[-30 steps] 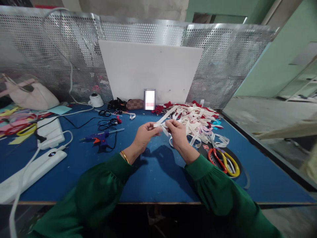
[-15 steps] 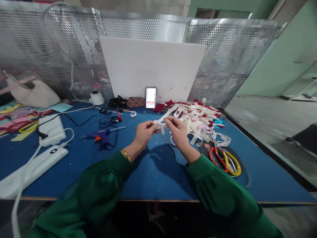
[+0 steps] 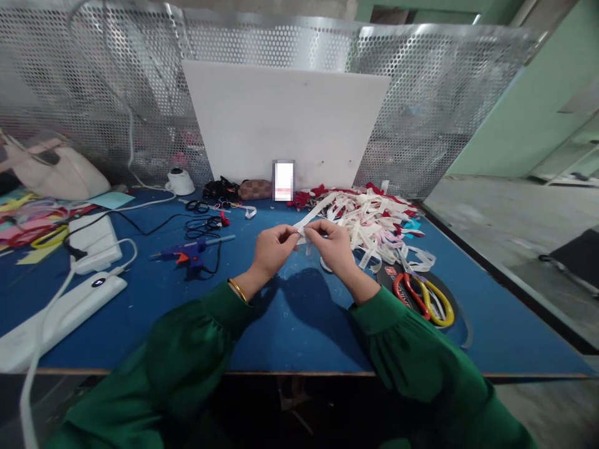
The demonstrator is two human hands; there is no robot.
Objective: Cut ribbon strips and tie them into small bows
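Both my hands are raised over the middle of the blue table [image 3: 290, 324], fingers pinched on one white ribbon strip [image 3: 314, 214]. My left hand [image 3: 272, 248] grips its near end. My right hand [image 3: 331, 244] holds it a little to the right, and the strip runs up and back toward the pile of white, pink and red ribbon pieces [image 3: 374, 221] just beyond my right hand. Green sleeves cover both my arms, and a gold bangle sits on my left wrist.
Red and yellow scissors [image 3: 423, 296] lie to the right of my right arm. A blue glue gun [image 3: 185, 255] with black cable, white power strips [image 3: 70, 299], a small pouch [image 3: 255, 189] and a white board [image 3: 287, 125] against the perforated metal screen are also here.
My hands have drawn slightly closer together on the ribbon and shifted a little up in view. The camera has tilted slightly.
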